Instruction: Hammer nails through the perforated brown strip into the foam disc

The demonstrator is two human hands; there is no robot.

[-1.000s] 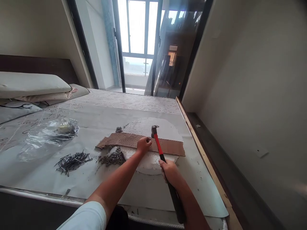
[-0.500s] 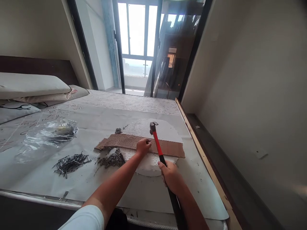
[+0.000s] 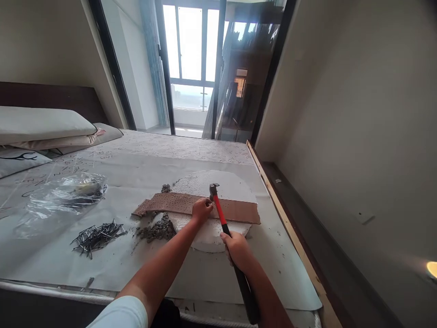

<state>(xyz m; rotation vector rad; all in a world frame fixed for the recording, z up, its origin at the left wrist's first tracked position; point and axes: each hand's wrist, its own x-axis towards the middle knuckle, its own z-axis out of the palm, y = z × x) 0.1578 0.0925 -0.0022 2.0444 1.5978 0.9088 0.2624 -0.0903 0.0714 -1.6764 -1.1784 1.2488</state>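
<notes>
Right hand point(image 3: 237, 250) clamps a top-heavy red-and-black claw hammer point(image 3: 220, 209) by its shaft; left hand point(image 3: 202, 210), curled, rests on a stiff, perforated brown board strip point(image 3: 235, 211), any pinch hidden.

Right hand point(image 3: 238, 251) gripping claw hammer point(image 3: 220, 212), left hand point(image 3: 202, 210) — on perforated board point(image 3: 239, 211)

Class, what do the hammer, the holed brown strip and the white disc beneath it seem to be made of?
The hammer seems to have a dull steel head and glossy red coated handle, black grip. The brown strip looks like matte hardboard or thick card; the look leaves it open. The white disc looks like polystyrene foam, its edge crumbly.
</notes>
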